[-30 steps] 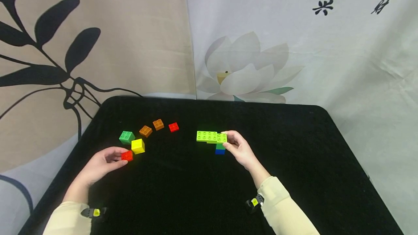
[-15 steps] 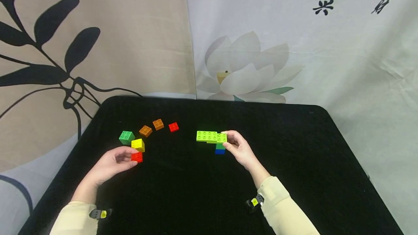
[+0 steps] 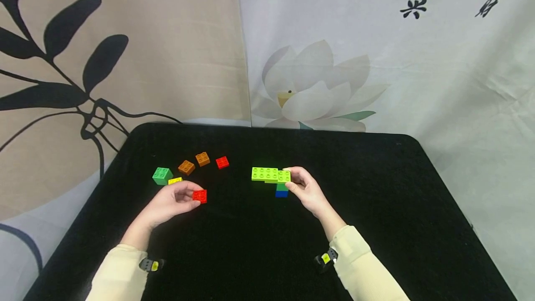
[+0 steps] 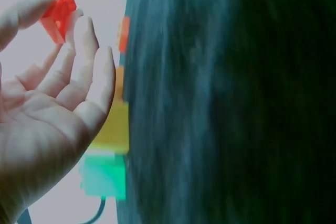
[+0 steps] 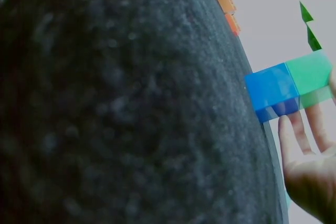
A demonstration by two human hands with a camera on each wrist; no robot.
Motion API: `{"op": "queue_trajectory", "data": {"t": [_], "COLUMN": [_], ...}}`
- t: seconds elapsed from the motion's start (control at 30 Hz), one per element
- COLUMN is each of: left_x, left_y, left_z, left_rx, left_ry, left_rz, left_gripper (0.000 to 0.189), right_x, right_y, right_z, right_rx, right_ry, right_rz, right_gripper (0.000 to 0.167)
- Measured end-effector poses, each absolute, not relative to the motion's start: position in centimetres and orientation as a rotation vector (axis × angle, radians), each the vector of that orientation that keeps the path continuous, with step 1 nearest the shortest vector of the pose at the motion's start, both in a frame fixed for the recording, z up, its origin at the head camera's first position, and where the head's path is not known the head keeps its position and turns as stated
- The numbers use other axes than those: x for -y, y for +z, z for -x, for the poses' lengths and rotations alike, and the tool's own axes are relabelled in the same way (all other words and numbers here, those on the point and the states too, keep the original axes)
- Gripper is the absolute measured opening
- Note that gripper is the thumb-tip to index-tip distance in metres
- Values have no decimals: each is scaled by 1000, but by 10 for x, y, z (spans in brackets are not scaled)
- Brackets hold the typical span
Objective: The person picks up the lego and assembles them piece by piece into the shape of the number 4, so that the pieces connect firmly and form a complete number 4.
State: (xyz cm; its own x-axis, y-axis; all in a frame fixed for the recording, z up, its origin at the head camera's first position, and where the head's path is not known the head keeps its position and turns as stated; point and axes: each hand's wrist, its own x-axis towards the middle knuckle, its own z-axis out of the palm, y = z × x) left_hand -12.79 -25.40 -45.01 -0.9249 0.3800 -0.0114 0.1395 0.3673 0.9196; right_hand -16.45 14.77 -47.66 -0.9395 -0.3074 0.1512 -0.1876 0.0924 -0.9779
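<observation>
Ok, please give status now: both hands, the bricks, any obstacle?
Left hand pinches red brick, lifted off the table. Right hand holds lime-topped stack. Black cloth between them shows nothing in the way.

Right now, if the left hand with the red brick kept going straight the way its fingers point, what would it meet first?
Probably the stacked build: the left hand, pinching the red brick, points rightward toward the blue brick under the lime plate that the right hand holds. The black table between looks free; height is unclear.
</observation>
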Motion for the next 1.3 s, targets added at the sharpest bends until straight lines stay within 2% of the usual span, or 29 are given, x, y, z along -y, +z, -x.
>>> {"op": "queue_trajectory", "data": {"t": [0.7,1.3], "left_x": [170,130], "left_y": [-448,-447], "left_z": [152,171], "left_rx": [-2351,-2249], "left_ry": [1663,1744], "left_rz": [-507,-416], "left_gripper": [30,37], "right_x": [-147,-148], "right_y": [-476,-478], "right_z": [163,164], "right_rx": [-2217,-2231], "right_ry": [-2021,-2017], "right_rz": [483,511], "right_gripper": [33,33]}}
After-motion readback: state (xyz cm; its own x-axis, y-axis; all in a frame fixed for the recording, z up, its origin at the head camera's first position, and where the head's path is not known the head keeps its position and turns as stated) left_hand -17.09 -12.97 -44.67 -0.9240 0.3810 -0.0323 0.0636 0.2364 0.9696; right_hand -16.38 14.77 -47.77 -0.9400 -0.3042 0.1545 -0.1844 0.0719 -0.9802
